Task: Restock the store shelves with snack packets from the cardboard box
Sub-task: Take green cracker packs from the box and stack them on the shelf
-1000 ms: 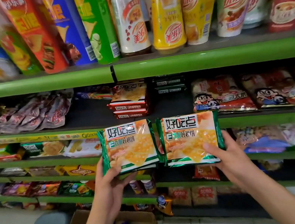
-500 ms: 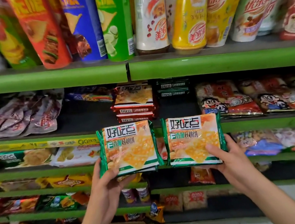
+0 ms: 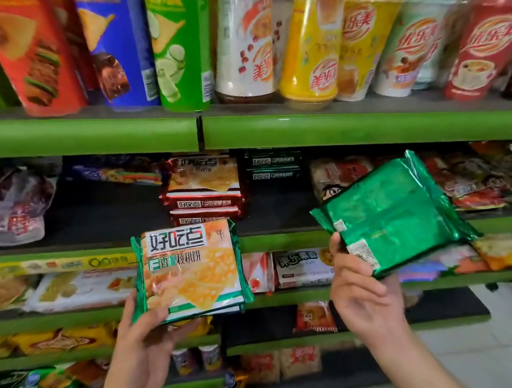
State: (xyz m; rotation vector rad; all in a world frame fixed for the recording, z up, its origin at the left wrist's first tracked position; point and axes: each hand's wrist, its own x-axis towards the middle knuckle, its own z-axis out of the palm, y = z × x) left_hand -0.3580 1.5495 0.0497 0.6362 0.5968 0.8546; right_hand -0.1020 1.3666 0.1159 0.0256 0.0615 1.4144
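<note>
Large characters "好吃点" are printed on a white panel atop the orange-and-green cracker packet [image 3: 191,270] at centre — beneath them, "香脆核桃饼". The same "好吃点" heading is seen on the red packets [image 3: 203,186] stacked above it. "优乐美" is read on the red cup [image 3: 488,45] at upper right. Other labels are blurred.

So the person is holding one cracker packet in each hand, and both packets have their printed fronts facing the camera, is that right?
Not quite. There is one packet in each hand, but only the left hand packet shows its printed front. The packet held by the right hand is turned over, showing its plain green foil back with small labels. The head view shows this.
</note>
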